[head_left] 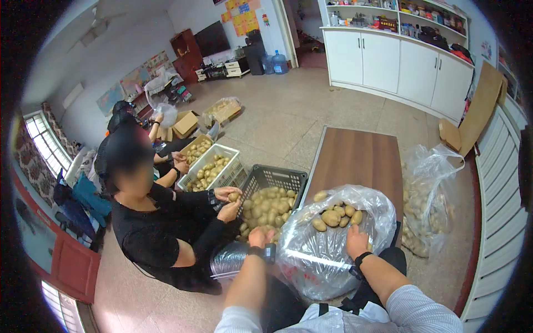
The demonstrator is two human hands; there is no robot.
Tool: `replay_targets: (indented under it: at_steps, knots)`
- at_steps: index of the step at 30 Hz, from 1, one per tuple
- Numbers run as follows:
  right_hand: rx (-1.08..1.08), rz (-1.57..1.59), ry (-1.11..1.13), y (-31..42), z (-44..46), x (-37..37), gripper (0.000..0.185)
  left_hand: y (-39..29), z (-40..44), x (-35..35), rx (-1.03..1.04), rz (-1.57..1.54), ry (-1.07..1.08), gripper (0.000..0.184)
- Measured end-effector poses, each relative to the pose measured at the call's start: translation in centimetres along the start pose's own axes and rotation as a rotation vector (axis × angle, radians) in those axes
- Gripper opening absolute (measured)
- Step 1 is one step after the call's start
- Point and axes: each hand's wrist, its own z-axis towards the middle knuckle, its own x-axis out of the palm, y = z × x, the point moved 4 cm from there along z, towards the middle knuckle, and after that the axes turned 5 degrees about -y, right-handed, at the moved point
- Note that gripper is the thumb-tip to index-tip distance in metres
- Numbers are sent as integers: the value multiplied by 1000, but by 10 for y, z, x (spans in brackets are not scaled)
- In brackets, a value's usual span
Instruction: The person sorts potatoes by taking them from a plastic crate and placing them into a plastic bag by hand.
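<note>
My left hand (260,237) is over the near right side of the dark crate (276,171), which is filled with potatoes (266,205). Its fingers look curled, and I cannot make out what is in them. A clear plastic bag (316,272) lies spread open in front of me, its far part resting on the brown table (355,161). Several potatoes (333,217) sit in a heap on the bag. At the right side of this heap, my right hand (357,242) has its fingers closed at the lower end of one potato (356,217).
To my left a person in black (155,233) holds a potato (234,197) above the crate. Beyond stands a white crate (236,158) of potatoes, with another person beside it. A full clear bag (425,205) stands on the floor right of the table.
</note>
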Motion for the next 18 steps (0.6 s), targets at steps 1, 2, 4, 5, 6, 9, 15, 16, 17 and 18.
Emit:
replay_targets:
  at_steps: [1, 2, 4, 5, 6, 9, 15, 16, 17, 18]
  knots:
    - [-16, -26, 25, 1, 0, 3, 29, 5, 0, 6, 2, 1, -1, 42]
    - [-15, -25, 24, 1, 0, 5, 29, 9, 2, 10, 6, 35, 62, 41]
    - [-74, 0, 73, 4, 1, 12, 29, 6, 3, 9, 9, 70, 126, 41]
    - [-74, 1, 73, 4, 0, 14, 29, 3, 2, 6, 25, 68, 96, 40]
    - [-89, 51, 44, 6, -1, 10, 28, -1, 1, 2, 41, 67, 67, 39]
    - [-99, 117, 29, 15, -5, -8, 25, -6, 1, -7, 34, 76, 53, 35]
    - [-92, 369, 55, 21, -4, -11, 32, 5, -3, 1, 4, 167, 42, 31]
    - [-101, 462, 37, 22, -5, -16, 35, 5, -2, 3, 3, 166, 43, 31]
    - [-101, 462, 39, 23, -6, -19, 35, 7, -1, 6, 3, 156, 71, 30]
    - [-93, 513, 34, 25, -6, -22, 36, 7, 1, 8, 4, 147, 99, 30]
